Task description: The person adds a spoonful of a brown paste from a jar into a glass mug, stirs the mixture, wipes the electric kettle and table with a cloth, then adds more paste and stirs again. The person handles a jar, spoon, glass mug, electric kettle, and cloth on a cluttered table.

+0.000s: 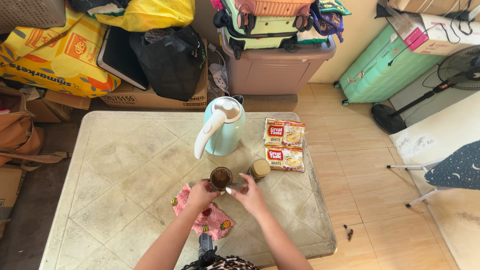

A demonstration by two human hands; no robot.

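I am steadying a glass mug (pixel 220 177) of dark coffee with my left hand (pixel 200 195), the fingers curled closed around the mug's side at about 8 o'clock. My right hand (pixel 250 194) is pinching a metal spoon (pixel 234 188) between closed fingers, its end resting at the mug's rim at about 4 o'clock. The mug is standing upright near the centre of the worktop (pixel 125 170), toward my edge of it.

At 12 o'clock from the mug, a pale blue electric kettle (pixel 223 126) is standing close by, its white handle pointing toward 7 o'clock. At 2 o'clock, two instant coffee sachets (pixel 284 145) are lying flat, one above the other. A small jar with a tan lid (pixel 260 168) is sitting just beside the mug at 3 o'clock. A pink fruit-patterned cloth (pixel 212 220) is lying under my left wrist at 6 o'clock.

Handling judgement: the mug appears rigid, breakable and nearly full, so it is likely heavy for its size and prone to spilling if tilted. Its wall may be hot; the handle, which I cannot clearly make out, would be the better hold. The spoon is light, stiff and probably slick when wet.
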